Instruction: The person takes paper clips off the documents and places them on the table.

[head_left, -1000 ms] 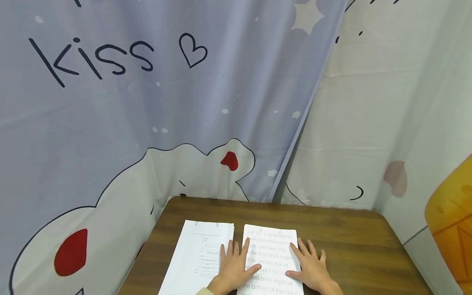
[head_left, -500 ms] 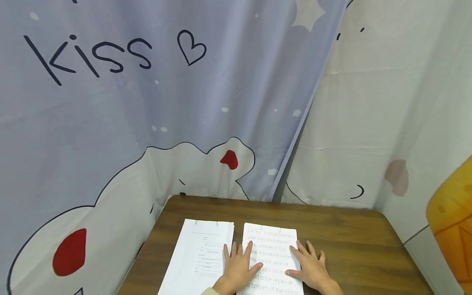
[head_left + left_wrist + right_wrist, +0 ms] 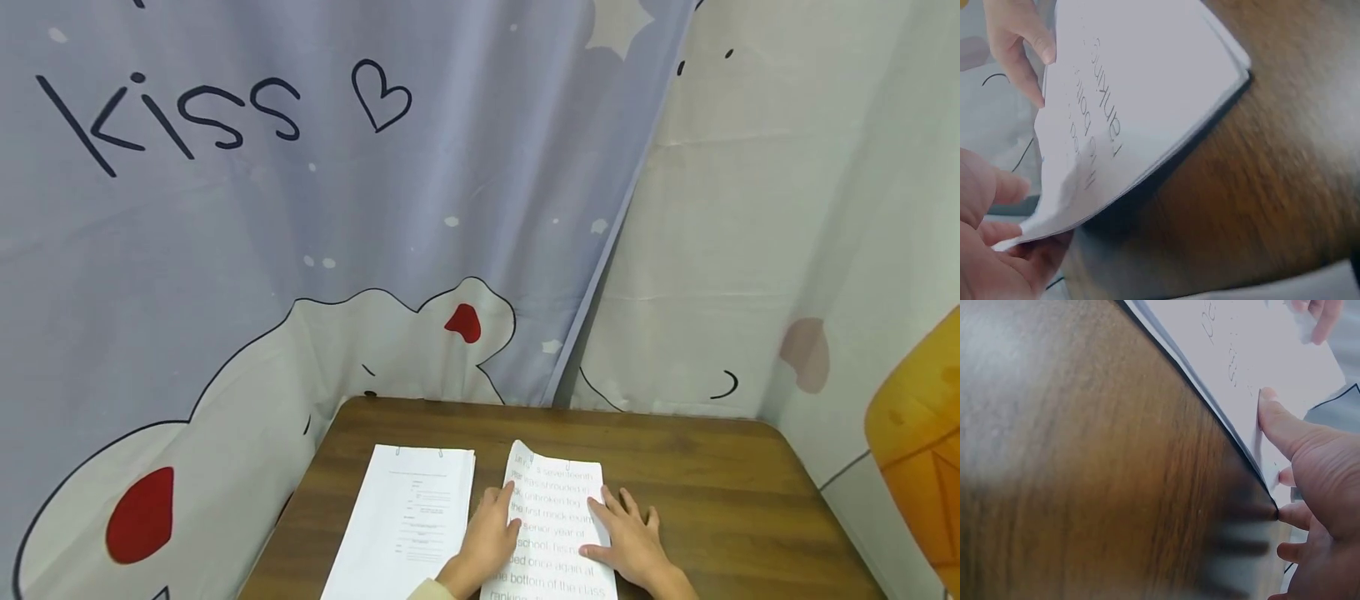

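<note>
A stack of printed sheets [image 3: 558,533], large text on its top page, lies on the wooden table between my hands. My left hand [image 3: 489,532] holds its left edge, which curves up along with the far left corner. In the left wrist view, fingers [image 3: 1047,256] pass beneath the raised paper [image 3: 1147,75] while others lie over it. My right hand [image 3: 636,546] rests at the stack's right edge with fingers spread. Its thumb [image 3: 1282,425] lies on the top page in the right wrist view, and the other fingers reach past the edge onto the table.
A second stack of papers [image 3: 405,517], with small print and clips at its top, lies to the left on the table [image 3: 720,500]. A printed curtain [image 3: 225,250] hangs behind the table, and pale fabric [image 3: 697,250] hangs at the right.
My left hand has gone from lying spread over the left side of the large-print stack to gripping its left edge, which now curls upward. The right hand stays in place.
</note>
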